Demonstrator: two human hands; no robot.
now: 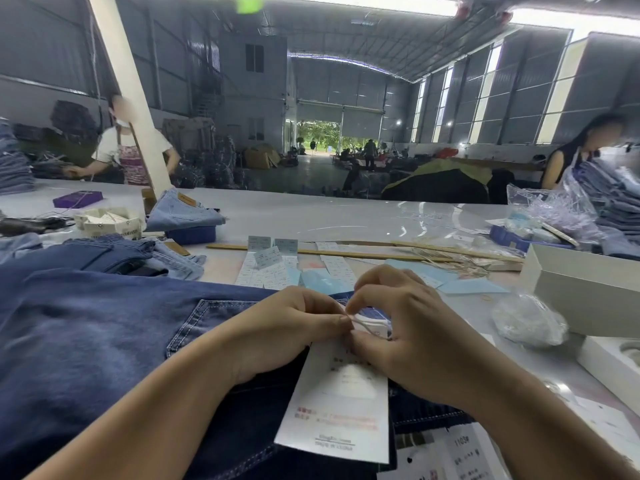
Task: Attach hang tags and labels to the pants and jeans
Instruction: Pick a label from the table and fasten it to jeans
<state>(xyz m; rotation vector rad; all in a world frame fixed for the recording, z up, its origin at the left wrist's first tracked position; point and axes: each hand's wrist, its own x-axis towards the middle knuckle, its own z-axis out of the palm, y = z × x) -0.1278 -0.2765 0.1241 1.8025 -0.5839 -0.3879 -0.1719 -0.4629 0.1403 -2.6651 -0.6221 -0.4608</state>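
Observation:
Dark blue jeans (104,327) lie spread across the table in front of me, back pocket facing up. A white hang tag (337,407) with printed text rests on them near their right edge. Its thin white string (367,323) loops at the tag's top end. My left hand (284,330) pinches that string between thumb and forefinger. My right hand (405,327) meets it from the right, its thumb and curled fingers pinching the same string. Strips of white size labels (270,268) and pale blue tags (467,284) lie just beyond my hands.
A white box (585,289) and a plastic bag (530,320) sit to the right. Long wooden sticks (346,252) cross the table's middle. Folded light jeans (180,213) and a label box (110,220) stand at the left. Two people work at stacks of jeans on the far side.

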